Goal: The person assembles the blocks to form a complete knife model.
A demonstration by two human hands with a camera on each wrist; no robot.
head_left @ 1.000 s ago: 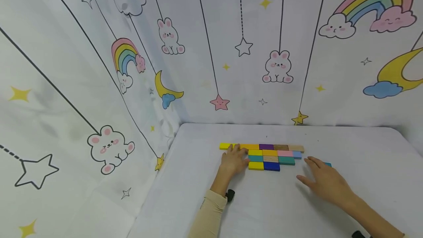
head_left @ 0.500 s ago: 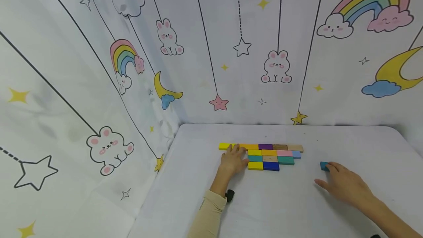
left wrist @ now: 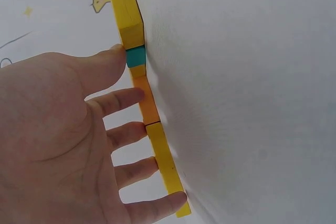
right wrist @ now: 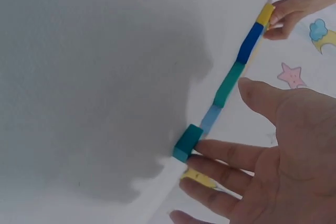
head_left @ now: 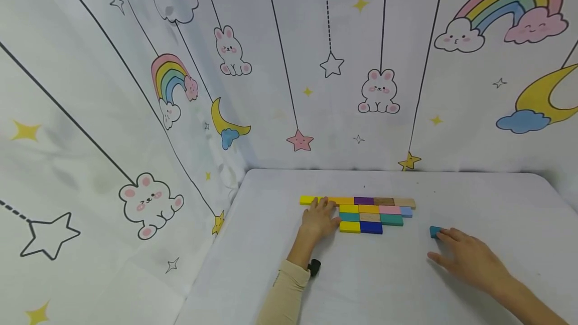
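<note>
Flat coloured wooden blocks lie side by side in stepped rows. At their left end my left hand (head_left: 318, 222) rests with spread fingers; its fingertips touch the yellow block (left wrist: 168, 163) and orange block (left wrist: 147, 100) of the back row, and its thumb touches the left end of the shorter rows. Right of the rows, a loose teal block (head_left: 435, 231) lies on the table. My right hand (head_left: 471, 260) touches it with extended fingertips, the thumb well apart from it. In the right wrist view, the teal block (right wrist: 187, 142) sits against the fingers.
The back row also has a purple block (head_left: 364, 200), a brown block (head_left: 384, 201) and a tan block (head_left: 405, 203). A dark blue block (head_left: 371, 227) is in the front row. White table (head_left: 253, 265) surrounds the blocks; a printed curtain (head_left: 280, 89) stands behind.
My right hand went rightward to the teal block, then shifted it left and slightly nearer with its fingertips. The left hand and the block rows have stayed in place.
</note>
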